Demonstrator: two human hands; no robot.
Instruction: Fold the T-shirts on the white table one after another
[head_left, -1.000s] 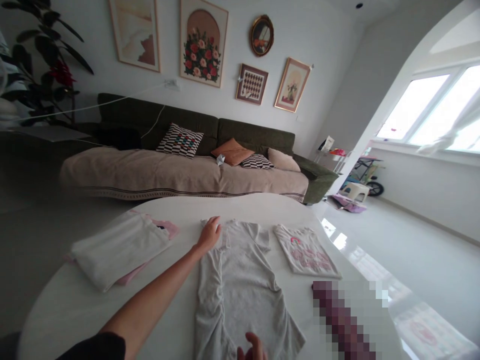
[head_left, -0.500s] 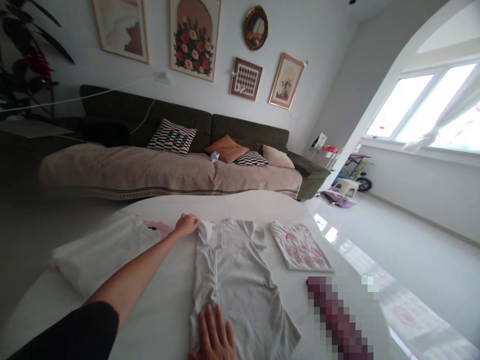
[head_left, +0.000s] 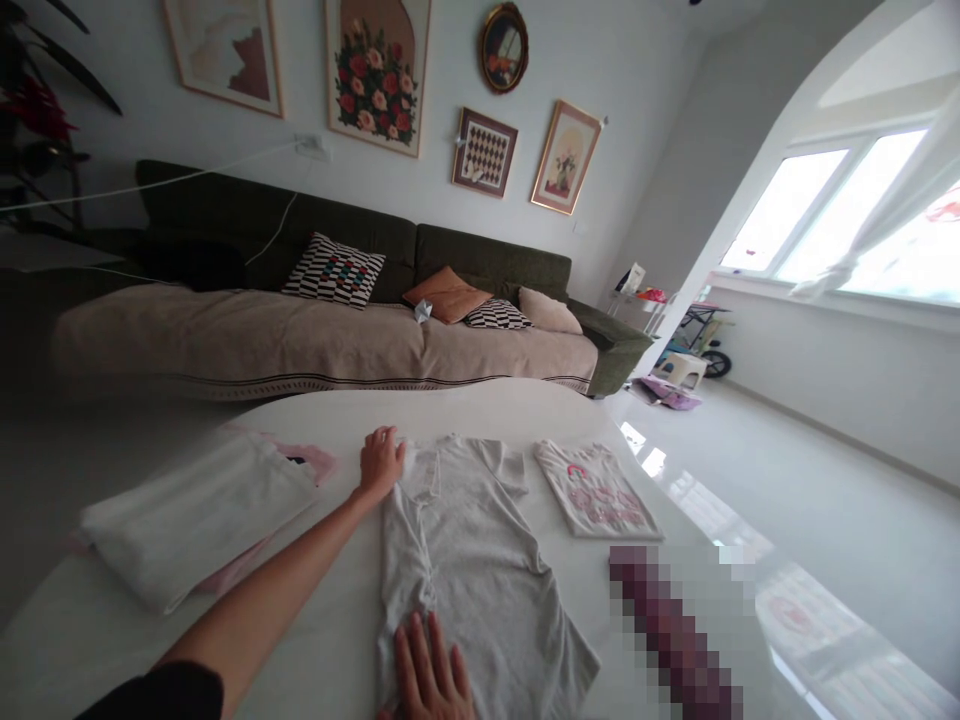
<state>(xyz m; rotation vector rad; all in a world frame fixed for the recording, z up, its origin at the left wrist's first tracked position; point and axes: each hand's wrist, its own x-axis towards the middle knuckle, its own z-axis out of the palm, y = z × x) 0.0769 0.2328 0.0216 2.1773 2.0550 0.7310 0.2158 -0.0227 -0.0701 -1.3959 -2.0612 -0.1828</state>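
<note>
A light grey short-sleeved T-shirt (head_left: 487, 560) lies on the white table (head_left: 330, 640), its left part folded inward with wrinkles along the fold. My left hand (head_left: 382, 462) is at the shirt's far left corner by the shoulder, its fingers bent and closed on the fabric. Flat on the near part of the shirt rests my right hand (head_left: 433, 670), fingers stretched out and palm down. To the right of the shirt lies a folded white T-shirt (head_left: 600, 492) with a pink print.
Folded white and pink clothing (head_left: 195, 510) lies at the table's left. A pixelated dark red strip (head_left: 667, 630) covers the near right. Beyond the table stands a green sofa (head_left: 495, 262) with a beige cover and cushions. Shiny floor (head_left: 750, 470) extends to the right.
My left hand has turned at the shirt's corner, its fingers now pointing more away from me. My right hand stays flat on the shirt. The view has shifted slightly.
</note>
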